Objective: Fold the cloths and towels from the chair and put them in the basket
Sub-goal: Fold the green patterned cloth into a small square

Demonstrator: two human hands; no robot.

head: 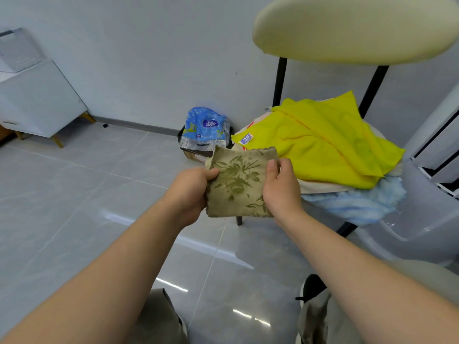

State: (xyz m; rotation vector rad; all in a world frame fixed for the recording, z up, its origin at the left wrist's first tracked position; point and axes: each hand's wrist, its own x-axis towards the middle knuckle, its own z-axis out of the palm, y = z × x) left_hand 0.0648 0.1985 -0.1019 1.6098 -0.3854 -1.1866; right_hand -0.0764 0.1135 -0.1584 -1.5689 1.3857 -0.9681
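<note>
A small tan cloth with a green leaf pattern (238, 182) hangs folded between my hands, in front of the chair. My left hand (191, 192) pinches its left edge with thumb on top. My right hand (280, 187) grips its right edge, thumb over the front. On the chair's seat lie a yellow cloth (323, 142) with a small label, a cream towel (320, 187) under it, and a fluffy light-blue towel (357, 204) at the bottom right. The chair (352, 28) has a cream backrest and black legs. No basket is clearly visible.
A blue plastic package (206, 127) sits on a dark box on the floor against the wall. A white cabinet (37, 100) on wooden legs stands at the left. A pale plastic tub (427, 224) is at the right. Grey tiled floor lies below; my knees and a shoe show at the bottom.
</note>
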